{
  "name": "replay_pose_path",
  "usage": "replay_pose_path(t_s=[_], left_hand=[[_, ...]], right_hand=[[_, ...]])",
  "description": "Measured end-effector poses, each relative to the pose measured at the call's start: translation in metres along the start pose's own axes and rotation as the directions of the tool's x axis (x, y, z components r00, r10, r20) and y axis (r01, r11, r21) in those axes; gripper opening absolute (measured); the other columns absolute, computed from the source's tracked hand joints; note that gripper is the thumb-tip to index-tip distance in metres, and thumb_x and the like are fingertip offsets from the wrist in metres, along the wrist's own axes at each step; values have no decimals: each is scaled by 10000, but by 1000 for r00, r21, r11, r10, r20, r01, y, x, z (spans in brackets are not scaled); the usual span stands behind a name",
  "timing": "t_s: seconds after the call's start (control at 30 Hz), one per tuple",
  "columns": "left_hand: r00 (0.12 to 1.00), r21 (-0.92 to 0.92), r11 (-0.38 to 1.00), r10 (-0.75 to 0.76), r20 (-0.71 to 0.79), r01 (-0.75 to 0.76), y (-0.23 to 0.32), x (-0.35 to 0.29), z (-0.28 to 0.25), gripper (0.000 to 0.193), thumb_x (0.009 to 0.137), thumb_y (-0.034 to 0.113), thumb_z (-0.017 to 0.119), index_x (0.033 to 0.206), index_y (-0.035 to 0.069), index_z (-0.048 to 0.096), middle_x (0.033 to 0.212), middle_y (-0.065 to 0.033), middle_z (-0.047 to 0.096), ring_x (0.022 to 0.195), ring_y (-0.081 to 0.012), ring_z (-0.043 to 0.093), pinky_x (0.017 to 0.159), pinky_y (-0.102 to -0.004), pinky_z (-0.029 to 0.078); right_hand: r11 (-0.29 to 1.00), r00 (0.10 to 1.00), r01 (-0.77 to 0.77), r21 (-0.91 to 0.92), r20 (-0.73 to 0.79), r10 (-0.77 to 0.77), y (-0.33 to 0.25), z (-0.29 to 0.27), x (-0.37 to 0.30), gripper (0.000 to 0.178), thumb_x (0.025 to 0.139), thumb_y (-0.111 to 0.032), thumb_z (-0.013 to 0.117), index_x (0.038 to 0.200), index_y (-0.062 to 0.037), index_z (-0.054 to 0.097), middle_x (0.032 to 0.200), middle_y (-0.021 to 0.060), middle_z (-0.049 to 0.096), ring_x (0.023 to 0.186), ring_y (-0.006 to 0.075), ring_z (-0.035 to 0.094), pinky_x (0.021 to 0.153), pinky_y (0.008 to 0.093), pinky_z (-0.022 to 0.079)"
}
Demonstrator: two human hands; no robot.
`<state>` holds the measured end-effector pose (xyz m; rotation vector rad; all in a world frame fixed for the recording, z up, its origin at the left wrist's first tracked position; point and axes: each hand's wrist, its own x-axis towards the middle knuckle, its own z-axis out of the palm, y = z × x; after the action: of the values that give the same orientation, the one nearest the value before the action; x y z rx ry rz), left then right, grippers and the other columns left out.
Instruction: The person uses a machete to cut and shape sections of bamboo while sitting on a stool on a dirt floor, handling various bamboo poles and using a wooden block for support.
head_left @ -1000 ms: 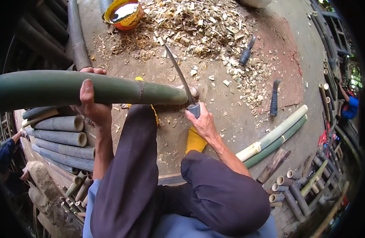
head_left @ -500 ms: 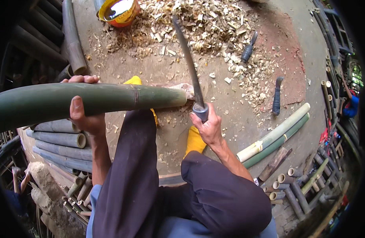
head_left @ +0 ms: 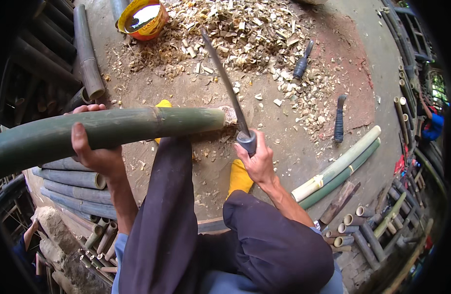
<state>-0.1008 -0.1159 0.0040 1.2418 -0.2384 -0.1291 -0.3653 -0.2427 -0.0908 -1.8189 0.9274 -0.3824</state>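
Observation:
A thick green bamboo pole (head_left: 132, 125) lies level across the left half of the view, its cut end toward the middle above a small pale block (head_left: 229, 114). Wrapped round the pole from below, my left hand (head_left: 99, 154) has its thumb on the near side and fingertips over the far side. My right hand (head_left: 261, 164) is closed round the grey handle of a long, slightly curved knife (head_left: 225, 81). Its blade points up and away, just right of the bamboo's cut end. Whether the blade touches the block is unclear.
Wood chips (head_left: 235, 34) cover the far ground beside a yellow-red bucket (head_left: 149, 27). A chisel-like tool (head_left: 301, 63) and a short dark-handled knife (head_left: 339, 117) lie right. Split bamboo (head_left: 335, 164) lies nearer. Bamboo is stacked left (head_left: 73, 177). Another person (head_left: 433, 127) is far right.
My left hand has shifted left along with the bamboo pole, whose cut end moved slightly left. The knife's tip has swung a little left and nearer; my right hand keeps its grip.

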Motion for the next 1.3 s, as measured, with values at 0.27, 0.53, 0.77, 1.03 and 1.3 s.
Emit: replay_pose_path(t_s=[0.27,0.53,0.77,1.03,1.3], left_hand=[[992,-10,992,126,3,-126,-8,-19,15,501,769,305,518,1148,6,385,1019,-137,487,967,-245,498,918,-400,406],[985,-85,988,135,107,-126,-10,-20,5,589,715,316,526,1197,21,362,1026,-137,492,962,-270,494,914,-433,385],[962,-107,982,175,212,-155,-9,-16,-13,630,674,325,541,1206,36,366,1038,-129,483,980,-262,479,908,-427,379],[993,-106,994,47,105,-36,9,-25,30,524,743,302,543,1127,-40,441,994,-149,498,997,-280,484,927,-427,362],[996,48,995,90,-3,-90,22,-20,30,418,798,281,502,1046,-53,468,960,-151,505,960,-258,508,913,-405,395]], right_hand=[[956,946,-286,-65,141,293,65,18,12,352,842,-249,621,992,20,450,711,143,619,636,277,656,539,332,518],[998,998,55,-30,19,-54,1,-10,9,347,832,-235,635,1006,8,459,776,161,633,646,253,655,539,315,522],[991,982,-136,2,136,134,24,-1,14,374,842,-312,615,975,8,474,721,141,633,647,255,656,526,321,512],[988,982,-26,-151,179,53,54,6,18,330,839,-258,618,946,0,443,734,175,623,665,302,659,526,382,517],[993,992,119,18,-55,-118,-23,-10,6,390,839,-274,626,1050,2,449,766,151,629,736,320,660,588,361,519]])
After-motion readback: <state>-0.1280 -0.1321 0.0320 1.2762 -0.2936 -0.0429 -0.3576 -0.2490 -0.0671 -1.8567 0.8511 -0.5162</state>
